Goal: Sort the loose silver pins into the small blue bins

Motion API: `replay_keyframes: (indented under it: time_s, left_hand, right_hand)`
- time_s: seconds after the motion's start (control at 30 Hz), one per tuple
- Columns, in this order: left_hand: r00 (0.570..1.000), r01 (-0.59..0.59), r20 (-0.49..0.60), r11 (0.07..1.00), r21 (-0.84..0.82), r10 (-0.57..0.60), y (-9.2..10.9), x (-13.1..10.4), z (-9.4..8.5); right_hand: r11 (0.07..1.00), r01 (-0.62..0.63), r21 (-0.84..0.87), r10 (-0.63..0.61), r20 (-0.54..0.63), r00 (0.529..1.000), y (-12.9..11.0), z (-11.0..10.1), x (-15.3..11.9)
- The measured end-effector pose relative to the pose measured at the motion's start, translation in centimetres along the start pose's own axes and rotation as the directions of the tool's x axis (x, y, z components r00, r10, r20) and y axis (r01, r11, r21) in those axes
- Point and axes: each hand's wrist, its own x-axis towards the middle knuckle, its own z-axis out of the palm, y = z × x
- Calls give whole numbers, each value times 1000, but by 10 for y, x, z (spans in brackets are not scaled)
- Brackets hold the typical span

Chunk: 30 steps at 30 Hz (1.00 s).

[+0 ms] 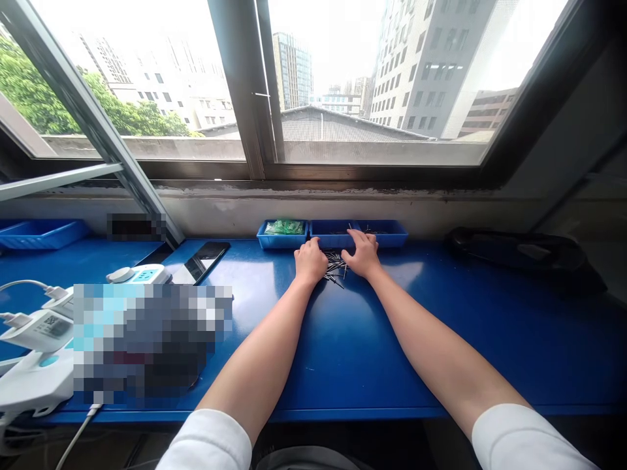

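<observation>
Left hand [310, 263] curled, right hand [361, 254] half-spread, grips unclear; one metal-pin pile [336, 264], three bins [283, 242] behind.

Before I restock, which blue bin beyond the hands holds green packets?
The leftmost bin, beyond the left hand; the middle bin and right bin show no green.

This looks like a workshop, more exactly a small parts-sorting or assembly station by a window [257, 130]. The blue workbench [353, 352] says so first, along with the row of 3 small blue bins [337, 243] at its back edge, the leftmost filled with green packets [284, 226]. Slim metal pieces [335, 262] lie loose before them, and another blue tray [61, 240] sits far left. A bare metal post [142, 183], a white power strip [39, 382] and the rough, patchy sill [220, 209] add a plain industrial look, with tall city buildings [421, 72] outside
</observation>
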Motion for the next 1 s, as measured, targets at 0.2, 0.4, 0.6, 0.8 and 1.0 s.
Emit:
replay_keyframes:
  time_s: [0.2, 0.4, 0.6, 0.8, 1.0]
  left_hand:
    - [999, -15, 36, 999, 31, 13, -1, 0, 3]
    - [997, -2, 77, 1000, 19, 1, 1, 2, 4]
    - [997, -28, 75, 999, -47, 31, 2, 2, 5]
    - [979, -146, 146, 989, 9, 143, -1, 0, 7]
    - [953, -240, 199, 970, 28, 230, -1, -2, 8]
  right_hand:
    - [993, -22, -119, 37, 119, 992, -1, 0, 0]
    - [988, -45, -149, 74, 198, 977, 5, 5, 3]
    - [994, -25, -102, 42, 171, 984, 11, 7, 4]
    - [996, 87, -11, -86, 48, 995, 3, 2, -1]
    - [993, 77, -92, -63, 145, 987, -2, 3, -5]
